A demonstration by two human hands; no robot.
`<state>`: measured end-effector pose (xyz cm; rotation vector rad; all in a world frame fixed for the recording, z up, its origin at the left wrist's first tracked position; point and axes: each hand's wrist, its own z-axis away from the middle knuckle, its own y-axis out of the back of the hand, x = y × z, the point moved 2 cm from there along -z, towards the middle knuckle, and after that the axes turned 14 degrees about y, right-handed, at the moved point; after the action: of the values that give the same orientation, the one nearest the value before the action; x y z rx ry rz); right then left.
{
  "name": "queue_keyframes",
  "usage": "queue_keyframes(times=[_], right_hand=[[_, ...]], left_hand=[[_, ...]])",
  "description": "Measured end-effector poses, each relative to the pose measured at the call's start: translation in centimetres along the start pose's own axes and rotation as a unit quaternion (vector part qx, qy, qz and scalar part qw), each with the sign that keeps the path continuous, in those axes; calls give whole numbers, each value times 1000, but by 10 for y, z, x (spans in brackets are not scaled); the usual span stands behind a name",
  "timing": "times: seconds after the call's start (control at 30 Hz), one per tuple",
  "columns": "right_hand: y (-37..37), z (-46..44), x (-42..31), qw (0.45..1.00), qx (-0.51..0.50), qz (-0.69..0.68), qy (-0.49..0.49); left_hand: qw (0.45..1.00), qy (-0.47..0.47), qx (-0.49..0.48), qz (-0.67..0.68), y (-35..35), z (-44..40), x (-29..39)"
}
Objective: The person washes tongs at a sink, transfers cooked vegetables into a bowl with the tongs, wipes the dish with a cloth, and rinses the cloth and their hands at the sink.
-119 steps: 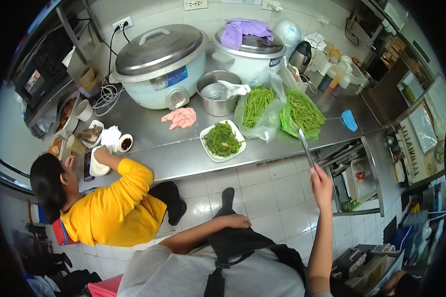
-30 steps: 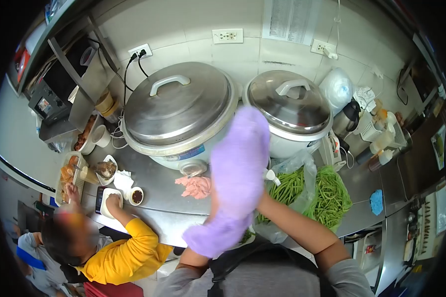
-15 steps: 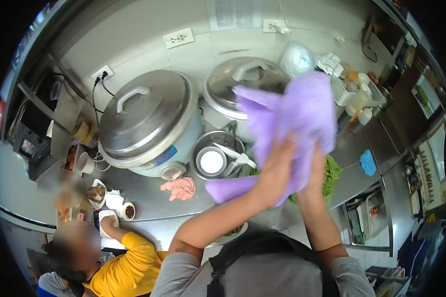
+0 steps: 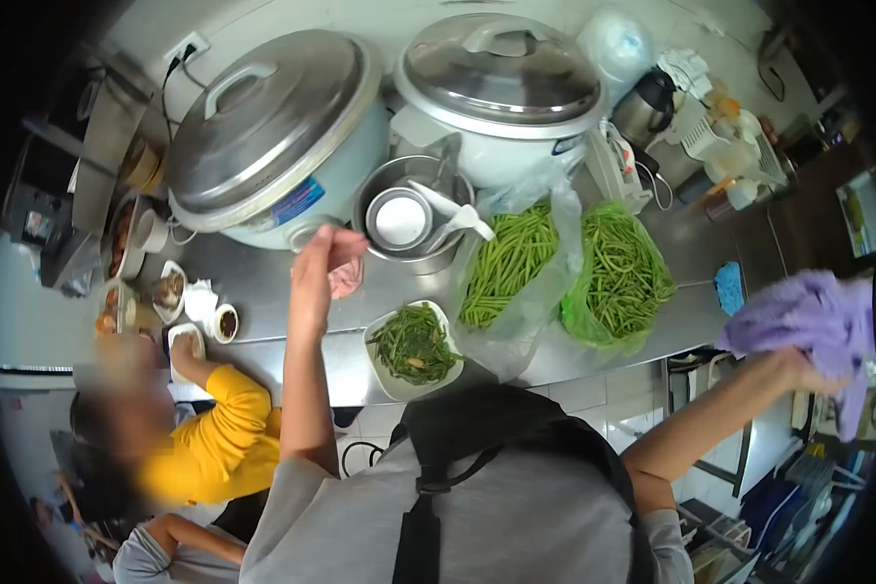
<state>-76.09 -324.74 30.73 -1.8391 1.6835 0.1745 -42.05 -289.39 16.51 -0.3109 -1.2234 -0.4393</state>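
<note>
Out to the right, my right hand (image 4: pixel 810 372) is closed around a bunched purple cloth (image 4: pixel 798 313), whose end hangs down past the fingers. My left hand (image 4: pixel 323 273) is raised over the left part of the steel counter, fingers loosely bent and apart, with nothing seen in it. Just behind it lies a crumpled pink cloth (image 4: pixel 347 280), partly hidden; I cannot tell whether they touch. A white bowl (image 4: pixel 396 387) of cooked greens (image 4: pixel 414 343) stands near the counter's front edge. Beside it are two plastic bags of green beans (image 4: pixel 509 263) (image 4: pixel 621 277).
Two large rice cookers (image 4: pixel 282 136) (image 4: pixel 501 83) stand along the wall. Before them is a steel pot (image 4: pixel 417 258) holding a smaller bowl and white utensils. A blue cloth (image 4: pixel 728 288) lies on the right. At left, a person in a yellow sleeve (image 4: pixel 209 438) reaches toward small dishes.
My hands have separated: the right has carried the purple cloth far right, while the left has let go and moved left. The bags of beans and bowl of greens are now uncovered.
</note>
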Motion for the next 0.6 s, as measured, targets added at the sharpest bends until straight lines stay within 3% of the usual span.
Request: queue_keyframes(times=[0.03, 0.13, 0.23, 0.3, 0.4, 0.47, 0.53, 0.6], right_hand=[[-22, 3, 5, 1000, -29, -4, 10], [-112, 8, 27, 987, -153, 9, 54], [-221, 24, 72, 931, -337, 64, 124], [-279, 52, 103, 852, -467, 101, 212], [-291, 121, 35, 847, -370, 124, 361], [-288, 187, -3, 806, -519, -69, 278], [-281, 246, -19, 570, -783, -67, 242], [-272, 287, 17, 475, -792, 28, 384]], left_hand=[[997, -5, 54, -59, 15, 10, -4], [977, -20, 75, -200, 58, 10, -58], [983, -33, 66, -170, 63, 32, -82], [988, -6, 89, -124, 72, 47, -96], [989, 31, 128, -64, 92, 58, -114], [987, 43, 141, -65, 102, 62, -127], [985, 30, 134, -106, 104, 51, -130], [974, -54, 166, -146, 103, 21, -123]])
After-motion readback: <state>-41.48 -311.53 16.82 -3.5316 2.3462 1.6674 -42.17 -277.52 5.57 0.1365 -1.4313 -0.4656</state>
